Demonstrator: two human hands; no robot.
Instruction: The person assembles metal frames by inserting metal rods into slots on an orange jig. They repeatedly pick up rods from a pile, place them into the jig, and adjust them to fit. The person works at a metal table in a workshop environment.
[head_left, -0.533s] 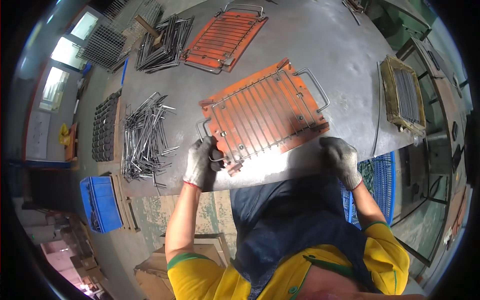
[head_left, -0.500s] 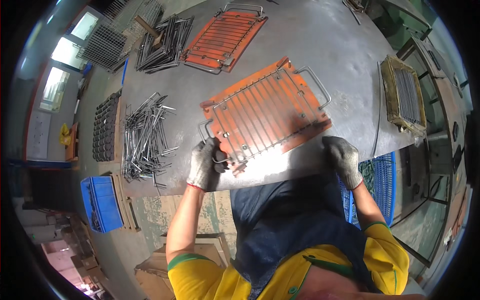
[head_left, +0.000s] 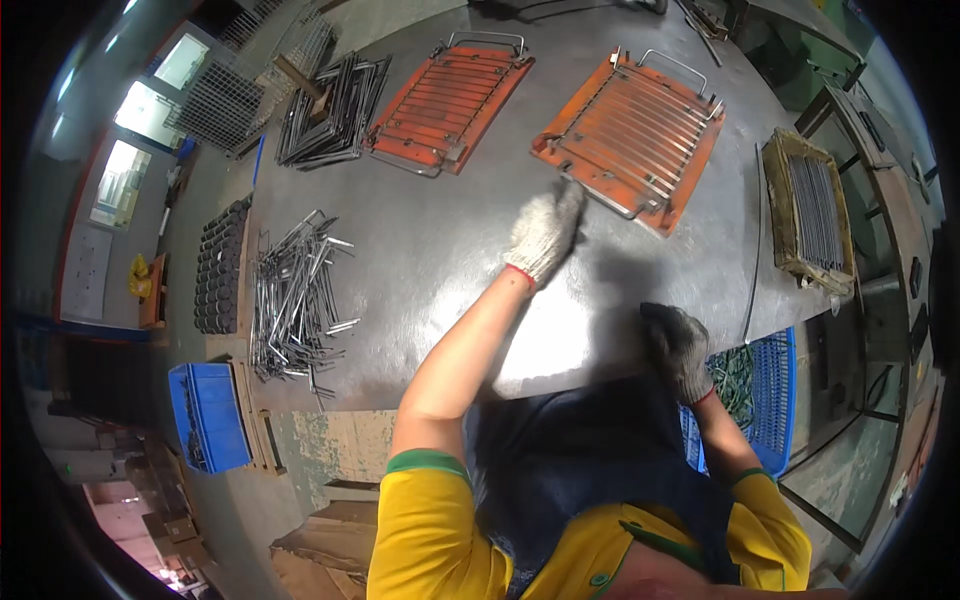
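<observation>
An orange wire-rack jig plate (head_left: 632, 138), with thin parallel rods across it and a looped metal handle at each end, lies at the right of the metal table (head_left: 440, 250). My gloved left hand (head_left: 548, 232) reaches forward to its near left edge. The fingertips meet the near handle there, but blur hides whether they grip it. Low by the table's front edge, my gloved right hand (head_left: 680, 345) has loosely bent fingers, with nothing visible in them. A similar orange jig plate with rods (head_left: 450, 105) lies farther left, away from both hands.
Bent metal rods (head_left: 295, 300) are heaped at the table's left edge. Behind them, metal frames (head_left: 335, 115) are stacked around a wooden post. A box of straight rods (head_left: 808, 205) stands at the right. Blue bins (head_left: 210, 415) and a blue basket (head_left: 772, 390) sit below the table.
The nearer jig plate has moved away and to the right, and has turned. My left hand has followed it forward, off the table's front edge. My right hand has moved slightly nearer me.
</observation>
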